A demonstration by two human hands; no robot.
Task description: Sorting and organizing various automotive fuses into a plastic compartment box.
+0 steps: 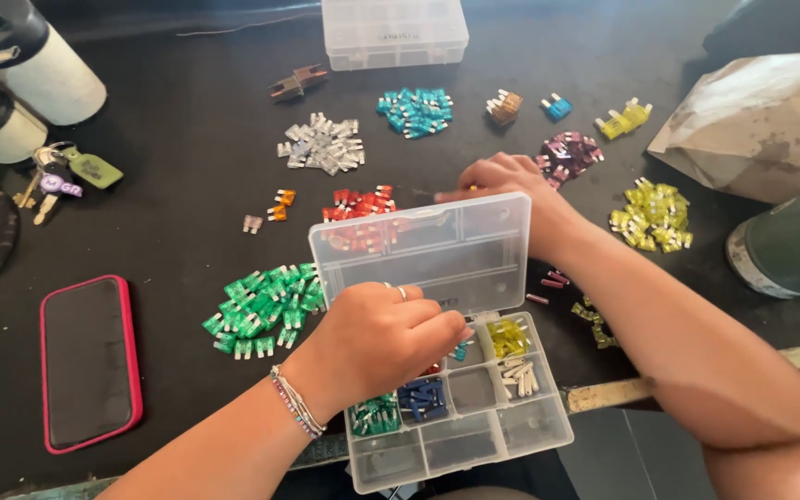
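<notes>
A clear plastic compartment box (474, 435) sits at the table's near edge with its lid (423, 250) standing up. My left hand (377, 338) hovers over the box's middle compartments, fingers pinched together near a small teal fuse; what it grips is partly hidden. Compartments hold yellow fuses (508, 337), blue fuses (423, 396), green ones (374, 415) and pale ones (520, 378). My right hand (506, 181) reaches behind the lid, fingers curled down on the dark table by the red fuse pile (360, 204). Whether it holds a fuse is hidden.
Sorted fuse piles lie around: green (256, 310), clear (321, 143), teal (416, 111), purple (567, 153), yellow (650, 215), orange (281, 204). A second clear box (393, 32) is at the back, a red-cased phone (90, 361) and keys (62, 176) at left, a paper bag (761, 120) at right.
</notes>
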